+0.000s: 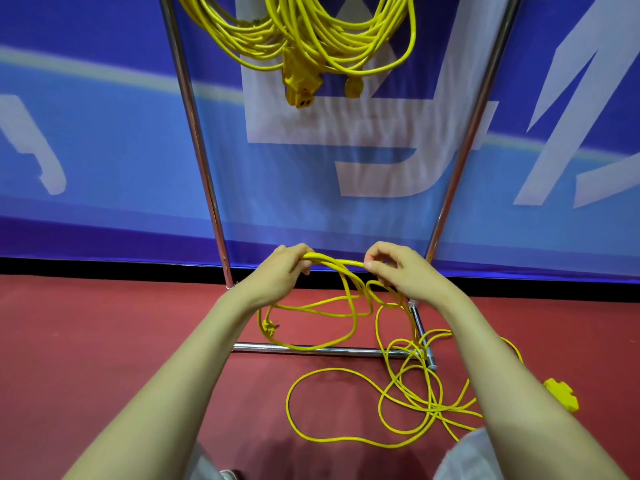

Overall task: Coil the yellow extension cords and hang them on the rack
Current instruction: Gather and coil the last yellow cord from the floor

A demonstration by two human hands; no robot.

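A loose yellow extension cord sprawls in tangled loops on the red floor. My left hand grips a few gathered loops of it, and its plug dangles below. My right hand pinches the same cord just to the right, thumb against fingers. The cord's yellow socket block lies on the floor at the right. Coiled yellow cords hang from the top of the chrome rack, their socket ends pointing down.
The rack's base bars lie on the floor under the loops. A blue banner with white lettering stands right behind the rack. Red floor spreads left and right. My knees show at the bottom edge.
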